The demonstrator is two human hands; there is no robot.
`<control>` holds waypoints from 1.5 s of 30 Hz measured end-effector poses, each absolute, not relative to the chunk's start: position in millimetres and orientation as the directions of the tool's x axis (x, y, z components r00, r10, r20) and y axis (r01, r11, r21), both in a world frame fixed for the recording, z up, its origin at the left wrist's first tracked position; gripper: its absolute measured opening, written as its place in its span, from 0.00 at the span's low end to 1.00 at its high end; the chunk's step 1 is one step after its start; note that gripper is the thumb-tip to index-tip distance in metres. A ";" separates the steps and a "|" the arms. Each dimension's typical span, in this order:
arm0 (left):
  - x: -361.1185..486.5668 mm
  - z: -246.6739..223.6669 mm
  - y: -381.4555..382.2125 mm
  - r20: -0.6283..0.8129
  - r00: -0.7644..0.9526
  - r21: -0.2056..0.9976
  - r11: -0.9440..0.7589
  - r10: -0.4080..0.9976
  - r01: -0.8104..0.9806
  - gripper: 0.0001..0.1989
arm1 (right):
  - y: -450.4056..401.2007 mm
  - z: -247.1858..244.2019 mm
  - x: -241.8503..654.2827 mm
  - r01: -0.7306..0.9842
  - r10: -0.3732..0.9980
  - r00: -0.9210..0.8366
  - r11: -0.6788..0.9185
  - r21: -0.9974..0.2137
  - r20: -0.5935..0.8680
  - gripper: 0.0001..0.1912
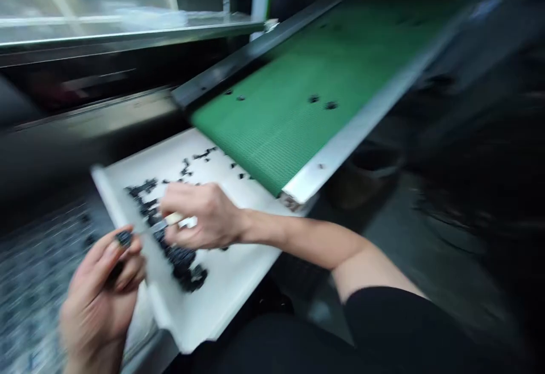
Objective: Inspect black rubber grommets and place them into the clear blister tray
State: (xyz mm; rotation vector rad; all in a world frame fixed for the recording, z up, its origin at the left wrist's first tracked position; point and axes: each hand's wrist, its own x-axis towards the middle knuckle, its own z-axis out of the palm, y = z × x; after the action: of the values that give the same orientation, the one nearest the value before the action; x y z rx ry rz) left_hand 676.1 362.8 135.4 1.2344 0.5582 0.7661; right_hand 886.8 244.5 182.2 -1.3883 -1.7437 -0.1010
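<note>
My left hand (100, 294) is at the lower left, fingers pinched on a small black part (124, 239) held just off the near-left edge of a white tray (238, 274). Reaching across the tray, my right hand (202, 215) grips a small tool with a pale handle and metal tip (172, 221). That tip points left toward a heap of small black parts (179, 255) lying on the tray. More black parts (145, 188) are scattered toward the tray's far side. The picture is blurred by motion.
A green conveyor belt (293, 107) slopes up to the right from the tray, with a few black parts (322, 102) on it and a pale metal side rail (366, 121). A dark machine housing (85, 130) stands behind. A speckled bin of parts (29, 272) lies at far left.
</note>
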 end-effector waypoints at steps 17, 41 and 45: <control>595.6 146.2 527.6 0.262 0.260 0.826 -0.355 0.929 0.437 0.17 | 241.1 167.6 885.3 0.868 0.797 -0.275 0.446 -0.218 0.538 0.07; 637.9 110.5 570.7 0.146 0.515 0.422 -0.524 0.845 0.740 0.17 | 241.3 164.7 886.8 0.860 0.806 -0.321 0.468 -0.204 0.497 0.11; 639.6 111.2 565.0 0.103 0.550 0.414 -0.538 0.829 0.734 0.17 | 240.3 164.7 886.0 0.863 0.815 -0.314 0.459 -0.212 0.487 0.12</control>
State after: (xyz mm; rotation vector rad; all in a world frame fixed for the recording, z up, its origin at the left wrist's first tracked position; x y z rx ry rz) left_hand 639.6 565.0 111.2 2.4661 1.2883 0.4130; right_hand 886.0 240.3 164.7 -1.3944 -2.1784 -0.1175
